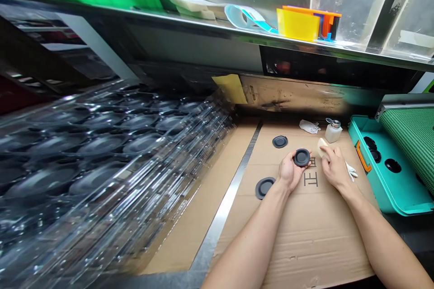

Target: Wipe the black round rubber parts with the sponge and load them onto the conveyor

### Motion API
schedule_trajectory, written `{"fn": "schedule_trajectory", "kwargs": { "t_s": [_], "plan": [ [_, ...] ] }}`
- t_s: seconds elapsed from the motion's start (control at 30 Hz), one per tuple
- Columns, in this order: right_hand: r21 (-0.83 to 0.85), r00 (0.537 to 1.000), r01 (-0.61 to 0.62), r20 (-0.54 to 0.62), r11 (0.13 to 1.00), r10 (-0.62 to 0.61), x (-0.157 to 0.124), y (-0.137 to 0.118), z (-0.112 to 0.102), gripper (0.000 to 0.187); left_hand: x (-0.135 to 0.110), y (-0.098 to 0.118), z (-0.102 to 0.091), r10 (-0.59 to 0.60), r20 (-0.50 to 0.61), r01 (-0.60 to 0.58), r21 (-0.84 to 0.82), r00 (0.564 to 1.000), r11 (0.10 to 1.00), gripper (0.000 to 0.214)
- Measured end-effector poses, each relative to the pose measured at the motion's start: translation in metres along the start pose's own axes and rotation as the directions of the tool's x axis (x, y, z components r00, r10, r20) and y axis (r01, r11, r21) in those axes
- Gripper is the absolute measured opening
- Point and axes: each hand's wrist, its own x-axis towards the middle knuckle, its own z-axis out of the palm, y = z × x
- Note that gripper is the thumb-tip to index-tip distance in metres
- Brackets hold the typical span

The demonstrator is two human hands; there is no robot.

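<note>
Above the cardboard sheet [298,235], my left hand [289,169] holds a black round disc with a raised rim [301,157], its wide face turned up. My right hand [334,168] is just to the right, its fingers closed on a small cream-coloured pad [322,146]; whether it is sponge or cloth I cannot tell. The pad is apart from the disc. Two similar black discs lie on the cardboard, one farther away [280,141] and one beside my left forearm [265,188], which partly covers it. Part of a white crumpled item [351,171] shows behind my right wrist.
Stacked clear plastic trays [135,180] with black discs fill the left side. A teal bin [407,205] holding several black parts stands at right, below a green conveyor belt [412,131]. A pump bottle [333,132] and crumpled white wipe [309,126] sit behind. A shelf [203,27] overhangs.
</note>
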Motion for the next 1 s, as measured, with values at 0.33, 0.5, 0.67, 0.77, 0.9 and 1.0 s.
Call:
{"fn": "schedule_trajectory", "kwargs": {
  "t_s": [0.33, 0.5, 0.67, 0.77, 0.9, 1.0],
  "plan": [
    [-0.206, 0.995, -0.030, 0.085, 0.978, 0.048, -0.003, -0.037, 0.019, 0.046, -0.003, -0.014, 0.002, -0.094, 0.084, 0.090, 0.046, 0.992, 0.995, 0.030],
    [-0.367, 0.972, 0.020, 0.225, 0.930, 0.068, 0.000, -0.038, 0.020, 0.061, -0.002, -0.015, 0.000, -0.099, 0.023, 0.098, 0.044, 0.995, 0.994, 0.034],
    [-0.408, 0.974, -0.018, 0.200, 0.913, 0.109, 0.000, -0.036, 0.020, 0.060, -0.002, -0.015, -0.001, -0.069, 0.040, 0.067, 0.065, 0.997, 0.996, 0.032],
    [-0.379, 0.970, -0.017, 0.219, 0.925, 0.107, 0.000, -0.034, 0.021, 0.063, -0.003, -0.017, -0.001, -0.086, 0.030, 0.084, 0.074, 0.996, 0.994, 0.034],
    [-0.375, 0.961, -0.082, 0.215, 0.923, 0.172, -0.002, -0.034, 0.020, 0.064, -0.002, -0.019, -0.001, -0.058, -0.005, 0.058, 0.071, 0.998, 0.996, 0.032],
    [-0.374, 0.959, -0.117, 0.199, 0.920, 0.203, -0.003, -0.037, 0.018, 0.069, -0.002, -0.020, 0.000, -0.045, -0.011, 0.045, 0.063, 0.999, 0.997, 0.031]
  ]
}}
